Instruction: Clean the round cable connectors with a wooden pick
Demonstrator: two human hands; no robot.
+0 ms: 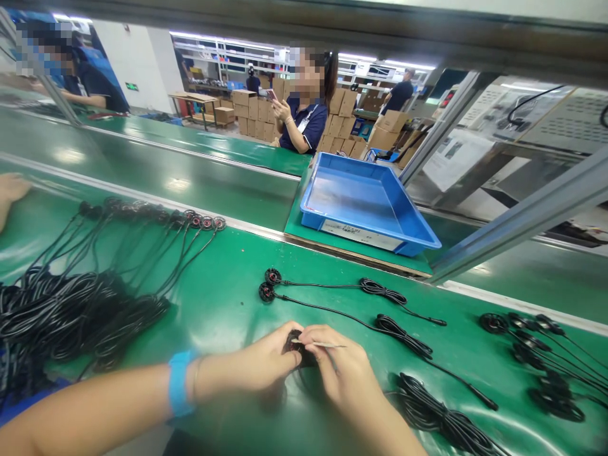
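Near the front middle of the green bench, my left hand point(266, 361) grips a small round black part point(291, 342) with a little red in its middle. My right hand point(339, 364) pinches a thin, pale, pointed tool point(332, 345), its tip at that part. Fingers hide much of both. A coiled black cable point(441, 415) lies right of my right hand; whether it joins the held part is hidden. Just beyond my hands, two round black parts point(266, 292) lie side by side, their cables point(403, 335) stretching right.
A large bundle of cabled parts point(85, 310) covers the left side. More round parts point(541, 354) lie at right. A blue tray point(351, 187) sits on a raised board behind, beside a metal post point(522, 215). Another person's hand point(12, 190) shows at left; a person point(304, 120) holds a phone beyond.
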